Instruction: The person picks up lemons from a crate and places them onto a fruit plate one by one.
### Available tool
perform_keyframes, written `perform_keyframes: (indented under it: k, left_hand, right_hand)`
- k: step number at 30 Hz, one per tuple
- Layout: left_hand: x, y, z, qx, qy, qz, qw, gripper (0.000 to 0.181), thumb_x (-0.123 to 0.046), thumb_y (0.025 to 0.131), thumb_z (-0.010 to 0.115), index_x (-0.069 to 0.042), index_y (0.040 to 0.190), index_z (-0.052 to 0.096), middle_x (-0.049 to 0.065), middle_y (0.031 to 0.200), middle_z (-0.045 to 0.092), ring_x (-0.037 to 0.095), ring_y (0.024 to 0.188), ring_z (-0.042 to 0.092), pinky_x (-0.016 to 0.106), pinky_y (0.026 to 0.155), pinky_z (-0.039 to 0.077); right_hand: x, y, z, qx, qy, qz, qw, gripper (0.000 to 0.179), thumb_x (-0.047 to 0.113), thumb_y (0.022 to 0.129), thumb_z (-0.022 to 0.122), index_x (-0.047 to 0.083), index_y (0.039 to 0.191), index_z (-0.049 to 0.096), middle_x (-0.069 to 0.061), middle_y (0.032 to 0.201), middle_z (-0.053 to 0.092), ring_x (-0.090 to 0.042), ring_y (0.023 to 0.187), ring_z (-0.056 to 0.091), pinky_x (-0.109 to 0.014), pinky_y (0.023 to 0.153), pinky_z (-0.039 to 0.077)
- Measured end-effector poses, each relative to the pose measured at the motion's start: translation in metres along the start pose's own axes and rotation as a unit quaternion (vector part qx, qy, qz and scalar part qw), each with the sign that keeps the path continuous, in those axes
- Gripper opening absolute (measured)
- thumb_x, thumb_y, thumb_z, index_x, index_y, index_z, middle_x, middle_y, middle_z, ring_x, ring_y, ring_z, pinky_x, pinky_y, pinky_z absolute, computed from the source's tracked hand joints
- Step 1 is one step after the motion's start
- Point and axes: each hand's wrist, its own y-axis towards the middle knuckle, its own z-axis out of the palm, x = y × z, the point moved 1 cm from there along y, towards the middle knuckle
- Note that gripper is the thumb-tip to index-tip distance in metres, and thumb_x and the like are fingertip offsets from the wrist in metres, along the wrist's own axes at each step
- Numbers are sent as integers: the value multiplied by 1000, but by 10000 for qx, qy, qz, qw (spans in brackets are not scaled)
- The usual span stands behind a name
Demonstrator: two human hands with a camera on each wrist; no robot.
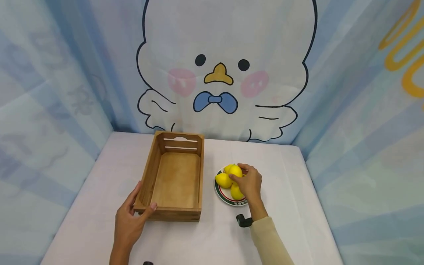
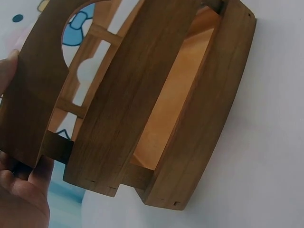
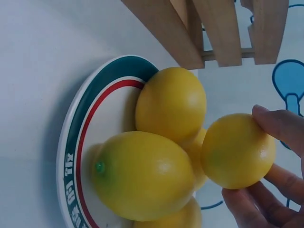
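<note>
A slatted wooden crate (image 1: 179, 180) stands on the table with its inside bare. My left hand (image 1: 129, 217) grips its near left corner, the thumb on the near rim and the fingers along the left side. In the left wrist view the near wall of the crate (image 2: 128, 95) fills the middle, with part of the hand (image 2: 23, 194) at the left edge. My right hand (image 1: 248, 182) pinches a yellow lemon (image 3: 237, 151) between thumb and fingers, above several other lemons (image 3: 145, 175). These lie on a round plate (image 1: 228, 200) with a green and red rim.
A white cloth covers the table (image 1: 281, 228). Below the plate, a small black object (image 1: 244, 221) sits by my right wrist. Curtains (image 1: 357, 140) hang on both sides, and a cartoon-bird backdrop (image 1: 225, 44) rises behind the table.
</note>
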Motion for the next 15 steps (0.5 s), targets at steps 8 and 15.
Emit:
perform_keyframes:
  k: [8,15]
  left_hand:
    - [0,0,4,16,15,75,10000,85,-25,92,86,-31,164,41,-4,172,37,25,160,34,-2,113,31]
    - [-12,0,-5,22,600,206,9980,83,-33,95,83,-29,165,39,0,171,38,32,159,37,10,122,32]
  right_hand:
    - [-6,0,2,-85,-98,133,9998,54,22,90,89,6,138,70,-19,137,69,-38,127,67,-51,115,54]
    - [-5,2,3,-105,-372,-88,9992,55,26,90,88,6,138,70,-20,135,69,-38,125,66,-52,115,54]
